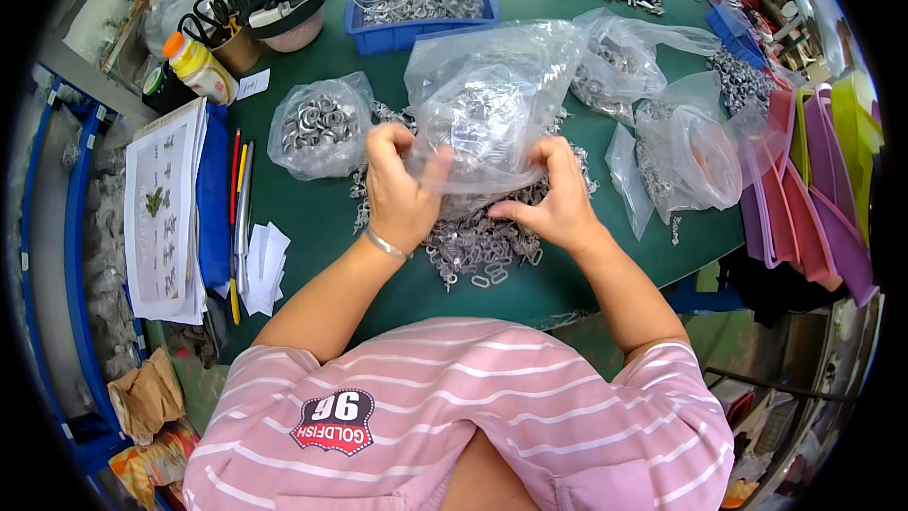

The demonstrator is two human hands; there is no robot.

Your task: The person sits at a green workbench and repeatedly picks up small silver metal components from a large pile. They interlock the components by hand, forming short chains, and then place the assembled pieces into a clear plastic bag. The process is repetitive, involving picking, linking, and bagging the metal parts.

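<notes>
A clear plastic bag (492, 99) partly filled with small silver metal links stands upright on the green table mat (322, 218). My left hand (397, 191) grips the bag's lower left edge, and a thin bracelet circles that wrist. My right hand (558, 194) pinches the bag's lower right edge. Under both hands lies a loose heap of the same metal links (478, 248), spreading toward me.
A tied bag of metal rings (317, 125) sits left of the hands. More clear bags (690, 156) lie to the right, beside pink and green plastic sheets (813, 199). A blue tray (416, 5), a fan, scissors, papers (165, 213) and pens (238, 203) stand behind and left.
</notes>
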